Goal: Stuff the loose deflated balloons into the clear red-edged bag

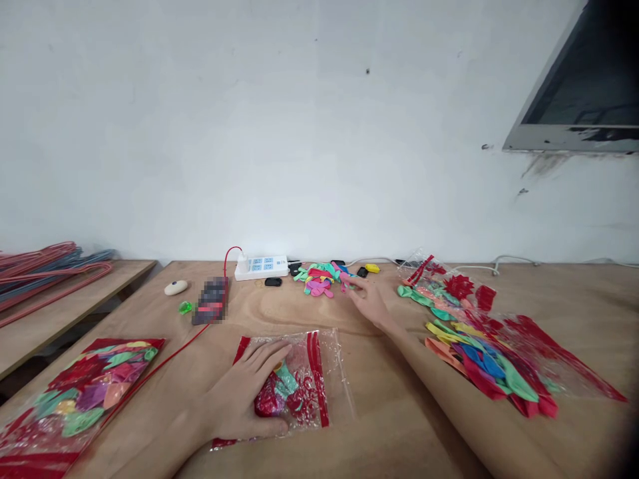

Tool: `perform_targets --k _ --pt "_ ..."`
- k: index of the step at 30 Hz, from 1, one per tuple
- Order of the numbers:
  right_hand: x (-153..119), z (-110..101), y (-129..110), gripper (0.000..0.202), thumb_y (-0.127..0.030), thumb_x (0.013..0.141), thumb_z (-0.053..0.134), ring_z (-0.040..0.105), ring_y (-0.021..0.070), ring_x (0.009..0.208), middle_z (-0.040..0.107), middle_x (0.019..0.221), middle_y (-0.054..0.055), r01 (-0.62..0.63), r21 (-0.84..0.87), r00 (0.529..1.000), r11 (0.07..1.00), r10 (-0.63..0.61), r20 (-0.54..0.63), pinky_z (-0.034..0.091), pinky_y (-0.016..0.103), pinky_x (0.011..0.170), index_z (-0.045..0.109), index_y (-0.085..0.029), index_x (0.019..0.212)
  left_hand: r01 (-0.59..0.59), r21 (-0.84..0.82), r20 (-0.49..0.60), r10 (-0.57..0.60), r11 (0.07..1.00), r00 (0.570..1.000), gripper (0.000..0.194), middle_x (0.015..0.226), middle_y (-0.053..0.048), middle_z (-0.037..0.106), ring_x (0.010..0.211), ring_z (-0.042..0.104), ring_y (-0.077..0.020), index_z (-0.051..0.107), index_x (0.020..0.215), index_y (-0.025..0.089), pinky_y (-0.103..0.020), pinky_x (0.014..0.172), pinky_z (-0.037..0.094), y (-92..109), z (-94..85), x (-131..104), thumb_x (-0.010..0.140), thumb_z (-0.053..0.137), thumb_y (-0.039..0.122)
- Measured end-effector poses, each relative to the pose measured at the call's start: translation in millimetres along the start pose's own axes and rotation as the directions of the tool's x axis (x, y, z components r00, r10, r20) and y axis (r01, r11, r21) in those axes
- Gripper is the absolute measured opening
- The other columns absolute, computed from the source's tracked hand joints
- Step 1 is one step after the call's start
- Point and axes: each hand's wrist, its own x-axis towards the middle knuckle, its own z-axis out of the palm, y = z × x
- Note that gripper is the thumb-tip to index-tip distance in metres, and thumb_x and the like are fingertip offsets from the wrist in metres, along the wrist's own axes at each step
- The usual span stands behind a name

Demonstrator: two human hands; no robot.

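Note:
My left hand (239, 392) lies flat, fingers stretched out, on a clear plastic bag (302, 406) with red print and several balloons inside. Out near the wall, my right hand (368, 301) reaches to a small pile of loose balloons (319, 279) in green, pink, yellow and blue. Its thumb and forefinger are closed on a pink balloon (344, 277) at the right edge of that pile. Beside my right forearm lie more balloons (484, 359), long and limp, partly under an opened red-printed bag (544, 352).
Another filled bag (94, 386) lies front left, by a red cable (170, 362). A blurred phone-like object (210, 301), a white oval case (176, 287), a green trinket (185, 307) and a power strip (262, 267) sit farther back. Hangers (50, 273) lie on the left table.

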Motion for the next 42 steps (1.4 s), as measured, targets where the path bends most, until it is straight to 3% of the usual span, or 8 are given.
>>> perform_targets --k 5,9,17,27,34,37,40,42 --pt "-9.2 10.5 -0.4 0.04 -0.036 0.102 0.055 0.071 0.0252 0.119 0.073 0.136 0.006 0.043 0.066 0.989 0.997 -0.052 0.136 0.056 0.044 0.107 0.072 -0.023 0.137 0.004 0.002 -0.003 -0.004 1.0 1.0 0.116 0.172 -0.012 0.032 0.156 0.035 -0.0401 0.018 0.169 0.032 -0.059 0.128 0.033 -0.6 0.5 -0.2 0.08 0.083 0.068" --pt "-12.1 14.5 7.9 0.038 -0.033 0.098 0.061 0.063 0.0297 0.13 0.073 0.135 0.008 0.074 -0.021 0.983 0.997 -0.07 0.168 0.044 0.052 0.119 0.075 -0.024 0.132 -0.004 -0.009 -0.007 0.004 1.0 1.0 0.116 0.173 -0.01 0.032 0.156 0.034 -0.0387 0.017 0.17 0.033 -0.057 0.129 0.033 -0.6 -0.6 -0.7 0.081 0.083 0.066" --pt "-20.7 21.7 3.7 0.045 -0.053 0.105 0.054 0.042 0.0343 0.15 0.056 0.156 0.008 0.187 -0.185 0.95 0.965 -0.13 0.283 0.025 0.061 0.127 0.067 -0.036 0.144 -0.008 -0.007 -0.004 0.007 1.0 1.0 0.116 0.173 -0.011 0.031 0.156 0.034 -0.0399 0.02 0.17 0.032 -0.058 0.129 0.033 0.6 -1.7 1.0 0.08 0.082 0.072" --pt "-14.7 21.8 9.4 0.05 -0.049 0.109 0.044 0.043 0.0322 0.151 0.056 0.157 0.01 0.18 -0.186 0.946 0.966 -0.118 0.301 0.028 0.058 0.128 0.062 -0.025 0.15 -0.002 -0.002 0.005 0.002 1.0 1.0 0.115 0.173 -0.01 0.031 0.157 0.033 -0.0402 0.018 0.17 0.034 -0.059 0.129 0.034 0.4 -0.4 1.0 0.081 0.082 0.069" --pt "-2.4 -5.5 -11.0 0.048 -0.047 0.109 0.042 0.048 0.0303 0.148 0.056 0.157 0.008 0.122 -0.092 0.972 0.988 -0.1 0.214 0.036 0.054 0.126 0.067 -0.025 0.144 -0.009 -0.003 -0.003 0.009 1.0 1.0 0.113 0.172 -0.011 0.032 0.156 0.035 -0.0401 0.02 0.17 0.034 -0.059 0.129 0.033 1.1 -1.0 0.5 0.081 0.082 0.068" --pt "5.1 -31.0 -33.4 0.042 -0.046 0.109 0.046 0.063 0.0285 0.133 0.068 0.143 0.004 0.117 -0.027 0.963 0.993 -0.106 0.249 0.049 0.048 0.116 0.075 -0.028 0.133 -0.003 -0.015 0.001 0.003 1.0 1.0 0.113 0.173 -0.01 0.031 0.157 0.033 -0.0398 0.02 0.17 0.034 -0.059 0.129 0.033 0.9 -1.2 0.0 0.082 0.082 0.069" --pt "9.8 -64.7 -61.4 0.032 -0.048 0.105 0.056 0.073 0.0265 0.113 0.076 0.128 -0.002 0.119 0.149 0.882 0.982 -0.174 0.439 0.057 0.042 0.104 0.082 -0.035 0.118 -0.004 -0.025 0.004 0.004 1.0 1.0 0.114 0.173 -0.01 0.03 0.157 0.032 -0.0403 0.019 0.17 0.034 -0.06 0.128 0.034 0.9 -1.5 -0.3 0.082 0.082 0.069" --pt "9.7 -85.9 -79.9 0.028 -0.048 0.102 0.064 0.072 0.0271 0.116 0.075 0.13 -0.002 0.08 0.278 0.798 0.957 -0.229 0.557 0.057 0.041 0.104 0.082 -0.035 0.119 -0.001 -0.013 0.013 0.001 1.0 1.0 0.114 0.173 -0.01 0.031 0.157 0.032 -0.0403 0.02 0.17 0.034 -0.06 0.128 0.034 1.6 -2.2 -0.3 0.082 0.082 0.068"
